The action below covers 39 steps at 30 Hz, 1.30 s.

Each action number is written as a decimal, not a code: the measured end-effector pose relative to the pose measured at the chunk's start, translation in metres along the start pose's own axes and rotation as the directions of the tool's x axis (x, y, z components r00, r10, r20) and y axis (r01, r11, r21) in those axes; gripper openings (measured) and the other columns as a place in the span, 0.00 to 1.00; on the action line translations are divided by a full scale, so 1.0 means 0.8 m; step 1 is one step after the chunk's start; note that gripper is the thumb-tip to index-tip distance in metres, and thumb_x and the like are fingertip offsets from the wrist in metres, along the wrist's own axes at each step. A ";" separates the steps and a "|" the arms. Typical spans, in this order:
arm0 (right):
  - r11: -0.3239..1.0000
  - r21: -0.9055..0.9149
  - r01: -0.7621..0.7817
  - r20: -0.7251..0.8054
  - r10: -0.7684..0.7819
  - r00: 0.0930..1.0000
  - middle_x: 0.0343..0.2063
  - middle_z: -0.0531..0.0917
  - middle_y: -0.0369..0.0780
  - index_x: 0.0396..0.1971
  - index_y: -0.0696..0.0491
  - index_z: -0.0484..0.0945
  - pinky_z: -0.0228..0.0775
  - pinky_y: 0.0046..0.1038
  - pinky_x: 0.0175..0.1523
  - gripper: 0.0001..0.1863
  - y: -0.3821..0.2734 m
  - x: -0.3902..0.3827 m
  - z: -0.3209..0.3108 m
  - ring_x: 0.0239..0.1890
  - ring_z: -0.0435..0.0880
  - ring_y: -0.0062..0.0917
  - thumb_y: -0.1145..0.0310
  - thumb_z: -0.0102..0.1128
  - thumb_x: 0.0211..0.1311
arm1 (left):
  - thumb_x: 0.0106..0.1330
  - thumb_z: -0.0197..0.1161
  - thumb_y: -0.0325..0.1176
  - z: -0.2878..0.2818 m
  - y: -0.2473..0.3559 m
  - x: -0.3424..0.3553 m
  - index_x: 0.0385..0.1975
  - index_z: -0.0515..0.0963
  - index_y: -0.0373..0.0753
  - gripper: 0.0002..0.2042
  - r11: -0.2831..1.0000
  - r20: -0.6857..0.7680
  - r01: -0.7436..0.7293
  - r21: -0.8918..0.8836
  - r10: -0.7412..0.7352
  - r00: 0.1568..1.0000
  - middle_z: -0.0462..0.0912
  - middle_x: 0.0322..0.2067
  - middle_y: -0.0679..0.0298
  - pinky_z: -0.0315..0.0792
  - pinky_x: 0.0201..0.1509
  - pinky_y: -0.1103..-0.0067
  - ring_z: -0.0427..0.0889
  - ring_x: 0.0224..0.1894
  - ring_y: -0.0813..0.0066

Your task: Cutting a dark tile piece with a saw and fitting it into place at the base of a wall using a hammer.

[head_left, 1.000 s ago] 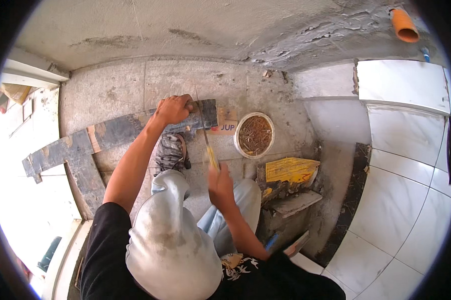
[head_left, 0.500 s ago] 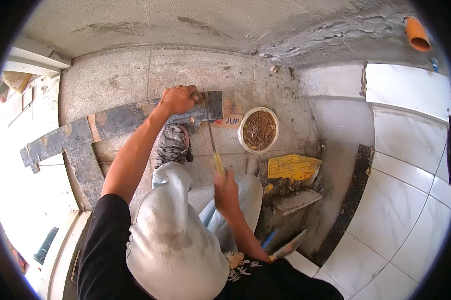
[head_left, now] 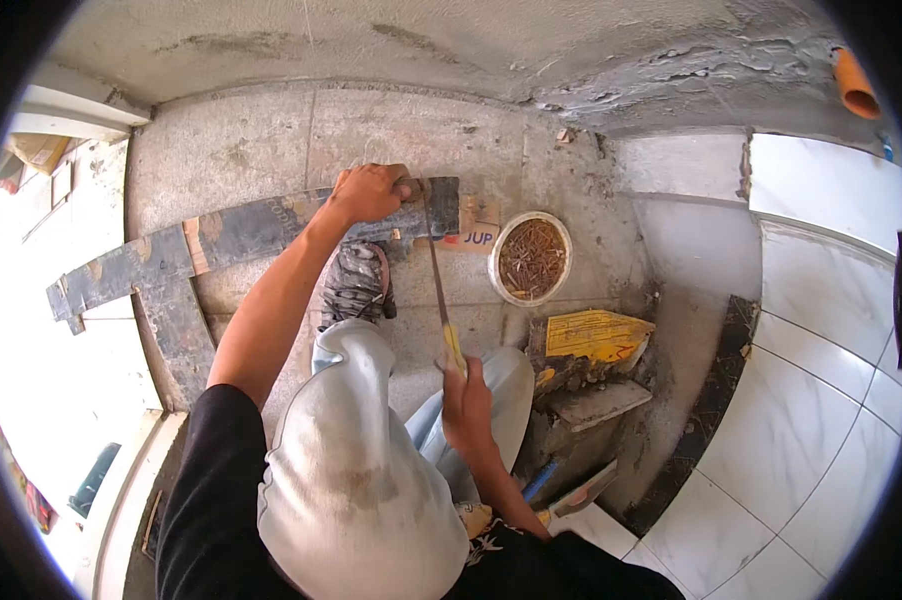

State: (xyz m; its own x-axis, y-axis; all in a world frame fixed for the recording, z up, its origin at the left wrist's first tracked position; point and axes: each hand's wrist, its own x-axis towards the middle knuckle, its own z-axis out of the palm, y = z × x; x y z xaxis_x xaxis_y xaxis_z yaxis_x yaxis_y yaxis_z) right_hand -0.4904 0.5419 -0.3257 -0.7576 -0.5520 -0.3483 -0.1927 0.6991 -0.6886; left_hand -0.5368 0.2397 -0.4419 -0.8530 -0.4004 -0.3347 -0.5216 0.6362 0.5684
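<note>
My left hand [head_left: 369,192] grips the long dark, worn board [head_left: 251,232] near its right end, fingers curled at the far edge beside the saw blade. My right hand [head_left: 465,400] is closed round the yellow handle of a handsaw [head_left: 437,290], whose thin blade lies across the board just right of my left hand. My dark shoe [head_left: 356,280] is just below the board. A printed cardboard piece [head_left: 476,215] lies on the floor beside the board's end. A round white bucket of nails [head_left: 531,258] stands to the right.
A yellow-and-black board piece [head_left: 591,336] and a concrete slab [head_left: 601,402] are at my lower right, with a bladed tool [head_left: 586,492]. White tiles [head_left: 781,420] and a dark strip [head_left: 711,400] run along the right. An orange pipe [head_left: 853,85] protrudes from the wall. A bright doorway is at left.
The whole view has shifted slightly. My right hand has moved a little down and right along the saw's line. My left hand still grips the board.
</note>
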 end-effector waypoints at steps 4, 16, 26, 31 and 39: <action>0.981 0.089 -0.171 0.033 0.169 0.985 0.29 0.79 0.56 0.48 0.59 0.70 0.70 0.42 0.38 0.20 -0.018 0.061 0.007 0.34 0.80 0.51 0.56 0.44 0.72 | 0.62 0.57 0.40 -0.016 0.019 -0.008 0.45 0.78 0.48 0.13 0.996 0.026 -0.079 -0.044 0.080 0.996 0.83 0.41 0.54 0.73 0.47 0.59 0.80 0.47 0.50; 0.996 0.022 -0.086 0.032 0.085 0.996 0.26 0.78 0.56 0.44 0.59 0.70 0.69 0.43 0.36 0.22 -0.012 -0.018 -0.013 0.32 0.78 0.55 0.52 0.44 0.71 | 0.62 0.58 0.42 -0.007 0.001 -0.010 0.45 0.78 0.47 0.14 0.998 0.026 -0.040 -0.042 0.041 0.999 0.83 0.40 0.55 0.73 0.48 0.59 0.81 0.46 0.52; 0.996 0.085 -0.037 -0.032 0.040 0.999 0.30 0.79 0.59 0.43 0.61 0.70 0.68 0.48 0.36 0.21 -0.010 0.121 0.040 0.36 0.78 0.57 0.55 0.43 0.72 | 0.61 0.57 0.44 0.001 0.016 -0.010 0.43 0.79 0.49 0.14 1.000 0.044 0.003 -0.025 -0.002 0.999 0.83 0.40 0.53 0.72 0.49 0.56 0.81 0.46 0.49; 0.971 0.048 -0.235 0.028 0.234 0.972 0.28 0.80 0.53 0.48 0.59 0.71 0.70 0.47 0.36 0.18 -0.004 -0.047 -0.018 0.35 0.80 0.54 0.58 0.44 0.71 | 0.60 0.58 0.43 0.003 0.005 -0.012 0.43 0.79 0.48 0.13 0.999 0.014 -0.031 -0.030 0.031 0.999 0.83 0.39 0.53 0.72 0.49 0.57 0.81 0.46 0.49; 0.986 0.165 -0.011 -0.025 0.015 1.000 0.30 0.79 0.58 0.49 0.59 0.69 0.68 0.47 0.37 0.23 -0.005 0.172 0.058 0.35 0.78 0.56 0.52 0.43 0.72 | 0.62 0.57 0.46 -0.005 0.012 -0.004 0.43 0.79 0.46 0.15 0.996 0.033 -0.061 -0.059 0.063 0.997 0.83 0.38 0.50 0.72 0.49 0.57 0.81 0.45 0.48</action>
State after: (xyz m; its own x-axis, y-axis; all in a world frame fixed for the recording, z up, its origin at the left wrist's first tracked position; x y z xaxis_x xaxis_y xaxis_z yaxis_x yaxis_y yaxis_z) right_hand -0.5647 0.4416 -0.4003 -0.7761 -0.5294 -0.3426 -0.0791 0.6207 -0.7800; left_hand -0.5390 0.2446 -0.4321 -0.8842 -0.3373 -0.3232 -0.4669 0.6192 0.6314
